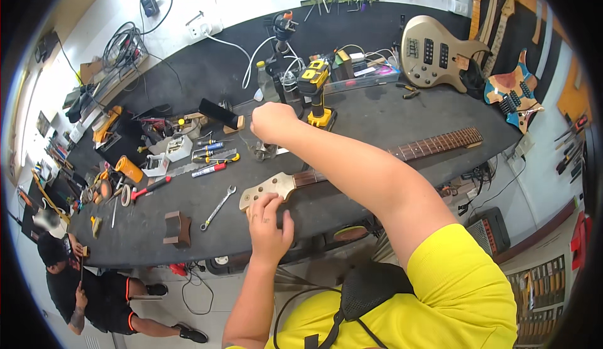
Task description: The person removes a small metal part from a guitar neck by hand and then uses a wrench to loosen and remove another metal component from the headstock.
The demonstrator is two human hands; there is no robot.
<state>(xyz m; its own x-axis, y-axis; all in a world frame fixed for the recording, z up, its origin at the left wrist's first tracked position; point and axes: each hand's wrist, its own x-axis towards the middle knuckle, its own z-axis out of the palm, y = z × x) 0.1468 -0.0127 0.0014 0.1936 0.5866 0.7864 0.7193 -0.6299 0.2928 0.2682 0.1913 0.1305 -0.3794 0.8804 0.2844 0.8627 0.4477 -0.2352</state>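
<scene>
A detached guitar neck (pixel 377 157) lies flat along the dark tabletop (pixel 207 73), fretboard up. Its pale wooden headstock (pixel 267 190) sits at the near edge, pinned under the left hand (pixel 269 226), whose fingers rest on its lower corner. The dark, fretted board runs away to the right, its far end near the tabletop's right rim. The right forearm crosses above its middle.

Dark workbench (pixel 377 107) carries guitar neck (pixel 377 157), wrench (pixel 218 208), drill (pixel 316 88).
</scene>
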